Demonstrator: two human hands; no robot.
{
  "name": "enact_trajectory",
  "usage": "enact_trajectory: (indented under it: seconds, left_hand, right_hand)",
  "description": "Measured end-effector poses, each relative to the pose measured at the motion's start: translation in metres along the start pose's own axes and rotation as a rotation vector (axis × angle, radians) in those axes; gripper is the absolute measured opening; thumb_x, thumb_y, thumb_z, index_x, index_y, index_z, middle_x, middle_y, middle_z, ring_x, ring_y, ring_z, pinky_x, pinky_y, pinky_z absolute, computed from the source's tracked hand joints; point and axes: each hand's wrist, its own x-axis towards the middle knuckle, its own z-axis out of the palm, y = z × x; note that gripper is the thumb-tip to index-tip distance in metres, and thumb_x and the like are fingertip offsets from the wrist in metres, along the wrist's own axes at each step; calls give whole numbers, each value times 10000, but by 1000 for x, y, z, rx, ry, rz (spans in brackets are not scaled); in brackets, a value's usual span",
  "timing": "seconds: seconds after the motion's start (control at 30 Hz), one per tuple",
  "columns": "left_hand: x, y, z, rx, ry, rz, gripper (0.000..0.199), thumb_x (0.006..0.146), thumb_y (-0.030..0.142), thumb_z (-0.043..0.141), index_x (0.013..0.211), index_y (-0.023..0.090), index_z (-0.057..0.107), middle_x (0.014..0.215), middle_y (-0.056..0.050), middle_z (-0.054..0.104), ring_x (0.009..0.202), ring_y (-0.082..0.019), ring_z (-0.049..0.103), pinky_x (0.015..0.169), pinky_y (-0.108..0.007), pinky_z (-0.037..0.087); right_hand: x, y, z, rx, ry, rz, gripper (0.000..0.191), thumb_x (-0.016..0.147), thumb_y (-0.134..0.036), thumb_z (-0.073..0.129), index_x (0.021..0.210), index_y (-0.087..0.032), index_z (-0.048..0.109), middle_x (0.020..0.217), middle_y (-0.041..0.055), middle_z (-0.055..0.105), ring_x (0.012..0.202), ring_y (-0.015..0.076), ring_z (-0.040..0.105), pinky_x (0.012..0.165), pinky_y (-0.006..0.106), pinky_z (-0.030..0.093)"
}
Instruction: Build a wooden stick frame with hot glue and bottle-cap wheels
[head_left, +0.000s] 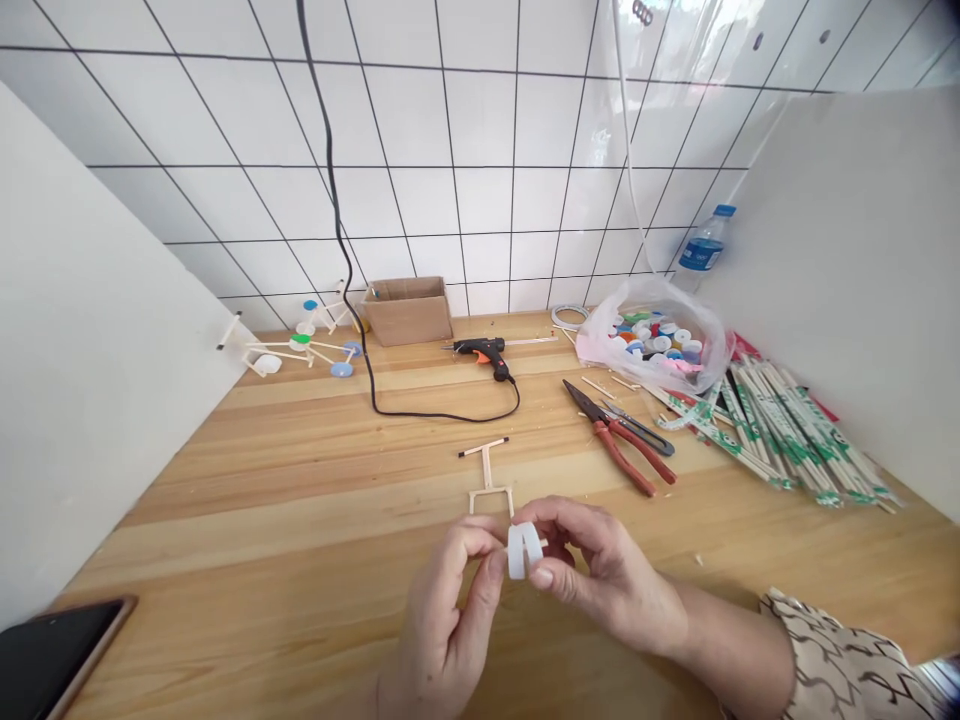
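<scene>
Two white bottle caps are held close together above the front of the table. My left hand pinches at their left side, thumb and forefinger closed. From the right, my right hand grips the right cap between thumb and fingers. A short pale stick end pokes out beside that cap. Just behind my hands lies a small wooden stick frame, with a crossbar that has dark ends; my fingers hide its near part.
A hot glue gun with a black cord lies behind the frame, near a cardboard box. Pliers and snips lie right, before a bag of bottle caps and wrapped chopsticks. Stick-and-cap assemblies and a phone are left.
</scene>
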Motion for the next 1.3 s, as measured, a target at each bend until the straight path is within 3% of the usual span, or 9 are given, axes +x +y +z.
enact_trajectory:
  seconds: [0.1, 0.2, 0.4, 0.6, 0.8, 1.0, 1.3]
  left_hand:
    - [0, -3, -3, -66, -21, -81, 284, 963, 188, 421, 1218, 310, 445, 1219, -34, 569, 1087, -175, 592, 914, -281, 506]
    - [3, -3, -7, -41, -46, -7, 421, 921, 187, 523, 1297, 350, 428, 1235, -19, 584, 1087, -171, 607, 917, -253, 509]
    - [11, -2, -6, -27, 6, 63, 389, 832, 114, 641, 1146, 339, 594, 1033, 33, 670, 917, -117, 670, 805, -168, 547]
    - [8, -3, -4, -29, -4, 47, 336, 820, 121, 655, 1096, 308, 608, 983, 27, 669, 859, -126, 673, 755, -201, 568]
    - [7, -1, -6, 15, 10, 81, 268, 809, 131, 663, 1034, 270, 618, 944, 22, 663, 818, -115, 667, 751, -187, 545]
    - [8, 3, -5, -17, -23, -86, 242, 827, 144, 638, 1043, 239, 587, 965, -3, 676, 890, -150, 663, 802, -234, 539]
    - [17, 9, -10, -291, -125, -290, 174, 870, 231, 599, 1043, 223, 601, 1035, -42, 693, 968, -190, 667, 834, -270, 535]
  right_hand:
    - [2, 0, -1, -21, 13, 14, 292, 870, -413, 582, 982, -144, 596, 736, 7, 524, 638, 112, 454, 576, 227, 389]
    - [3, 2, -2, -53, 20, -6, 337, 866, -447, 582, 984, -133, 612, 759, 27, 566, 655, 118, 485, 599, 230, 414]
    - [1, 12, 1, 31, 21, -45, 280, 853, -419, 617, 993, -177, 630, 777, 20, 657, 655, 108, 569, 615, 202, 463]
    - [-4, 16, 9, 165, 56, 29, 263, 811, -403, 673, 967, -192, 653, 812, 40, 718, 741, 152, 664, 676, 237, 512]
    - [-11, 21, 13, 226, 97, 99, 243, 783, -370, 712, 942, -193, 663, 774, 40, 717, 694, 160, 660, 685, 275, 527]
    - [-8, 20, 13, 219, 116, 154, 275, 808, -429, 667, 916, -179, 624, 766, 40, 679, 701, 161, 623, 679, 290, 509]
    - [-8, 20, 8, -19, 108, 45, 270, 846, -418, 620, 952, -170, 608, 764, 24, 612, 673, 133, 532, 640, 256, 454]
